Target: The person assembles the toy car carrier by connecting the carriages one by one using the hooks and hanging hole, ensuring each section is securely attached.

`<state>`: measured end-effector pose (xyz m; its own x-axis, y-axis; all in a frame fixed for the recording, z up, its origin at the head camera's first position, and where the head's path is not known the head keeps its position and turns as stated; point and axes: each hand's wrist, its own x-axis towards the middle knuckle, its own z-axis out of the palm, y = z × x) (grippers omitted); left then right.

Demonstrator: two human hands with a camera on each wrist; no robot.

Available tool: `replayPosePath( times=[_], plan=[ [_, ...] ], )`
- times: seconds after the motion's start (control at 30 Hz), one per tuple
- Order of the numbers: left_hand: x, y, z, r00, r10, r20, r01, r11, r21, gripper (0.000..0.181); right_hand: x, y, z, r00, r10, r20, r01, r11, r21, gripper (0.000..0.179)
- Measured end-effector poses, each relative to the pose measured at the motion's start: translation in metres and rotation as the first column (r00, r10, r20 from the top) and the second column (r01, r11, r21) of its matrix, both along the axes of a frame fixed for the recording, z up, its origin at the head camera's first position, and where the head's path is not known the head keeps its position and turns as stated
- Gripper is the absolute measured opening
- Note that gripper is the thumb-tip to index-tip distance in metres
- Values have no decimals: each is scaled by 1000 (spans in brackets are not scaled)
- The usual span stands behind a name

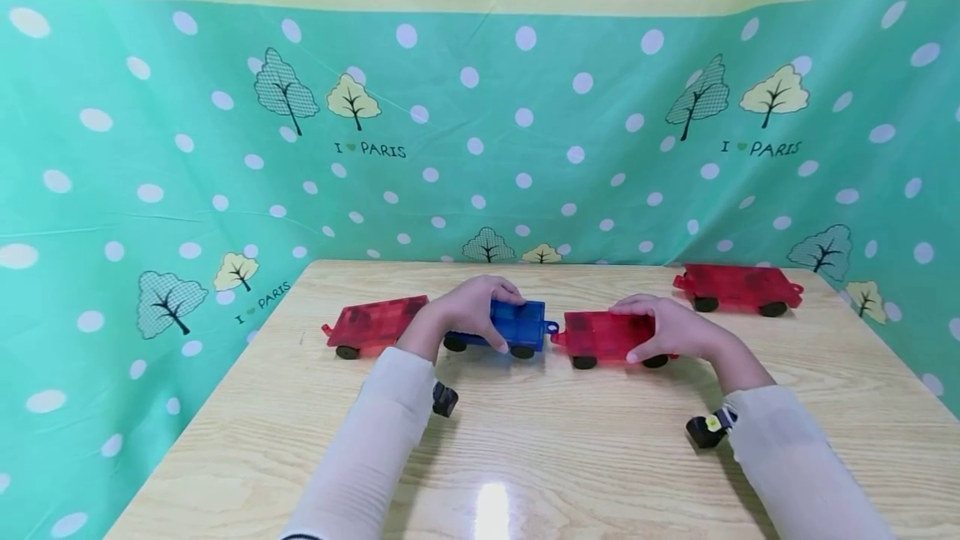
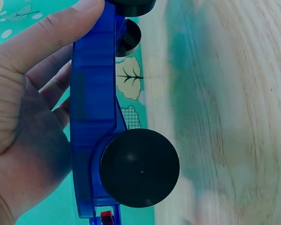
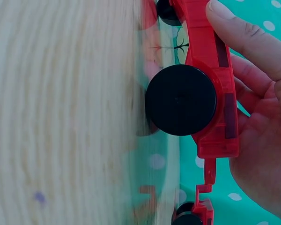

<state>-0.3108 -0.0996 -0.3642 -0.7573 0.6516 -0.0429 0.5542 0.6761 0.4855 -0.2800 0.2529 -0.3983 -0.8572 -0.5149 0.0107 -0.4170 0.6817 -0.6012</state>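
My left hand (image 1: 474,305) grips a blue see-through toy car base (image 1: 528,322) with black wheels, thumb on the near side and fingers over the far side. To its right, my right hand (image 1: 675,327) holds a red toy car base (image 1: 596,336) near its right end in the same way. The blue base's ring and the red base's hook meet or overlap between them in the head view. Left of the blue base stands another red car base (image 1: 375,325), its right end partly behind my left wrist. In the left wrist view, a red tip (image 2: 107,217) shows at the blue base's end.
A further red car base (image 1: 738,288) stands at the table's back right. The wooden table (image 1: 570,457) ends at a green dotted cloth (image 1: 510,148) behind it. Each wrist wears a small black camera (image 1: 445,399).
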Motion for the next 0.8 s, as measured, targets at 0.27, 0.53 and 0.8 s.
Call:
replayPosePath(
  times=[0.27,0.53,0.8],
  plan=[
    [-1,2,-3,1000,-5,4,5,999,-41,73,0,-3,0,1000,0,8,0,1000,6,74],
    [-3,1,-7,1000,-16,-3,16,999,-44,73,-1,-4,-1,1000,5,25,-4,1000,-20,74],
    [-3,-2,-14,1000,-2,18,2,999,-44,73,-2,-5,-2,1000,6,27,-6,1000,-20,74]
  ],
)
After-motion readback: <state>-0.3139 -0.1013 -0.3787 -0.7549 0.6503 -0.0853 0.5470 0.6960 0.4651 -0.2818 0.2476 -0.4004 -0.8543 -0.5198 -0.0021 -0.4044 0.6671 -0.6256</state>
